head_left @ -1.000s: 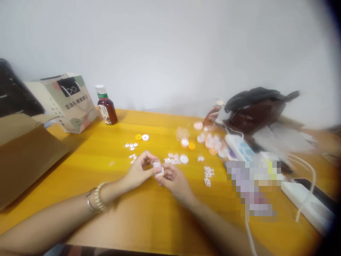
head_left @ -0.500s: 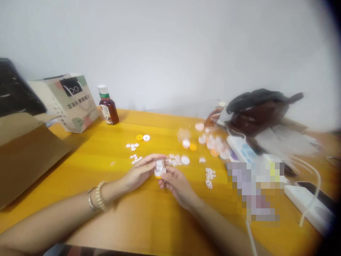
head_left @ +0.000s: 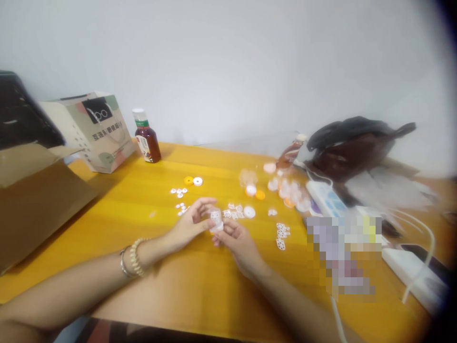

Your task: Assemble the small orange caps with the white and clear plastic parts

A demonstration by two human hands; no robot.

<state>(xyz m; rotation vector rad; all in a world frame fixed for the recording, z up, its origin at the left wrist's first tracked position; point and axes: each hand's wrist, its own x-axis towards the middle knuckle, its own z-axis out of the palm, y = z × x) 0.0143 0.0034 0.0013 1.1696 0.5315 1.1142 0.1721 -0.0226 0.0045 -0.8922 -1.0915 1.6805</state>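
Observation:
Over the middle of the table, both hands meet at a small clear plastic container (head_left: 216, 218) with a white base and a bit of orange beneath. My right hand (head_left: 240, 242) grips its base between thumb and fingers. Around its upper left side curls my left hand (head_left: 193, 221), thumb against the clear part and fingers arched above. A white cut-out shape shows through the clear wall. Just behind lie several white cut-out pieces (head_left: 233, 214) and a white disc (head_left: 249, 212). Small white round pieces (head_left: 179, 191) sit left of them, near an orange ring (head_left: 188, 180) and a white ring (head_left: 197, 181).
More cut-outs (head_left: 281, 236) lie to the right. Clear and orange parts (head_left: 290, 190) are heaped farther back. A dark red bottle (head_left: 149, 145), a paper bag (head_left: 103, 136) and a cardboard box (head_left: 43, 214) stand left. A power strip (head_left: 326, 197), cables and a dark bag (head_left: 353, 147) crowd the right.
My left fingers have lifted and arched away from the top of the container, while the thumb stays on it. The container has tilted slightly. The view has shifted a little.

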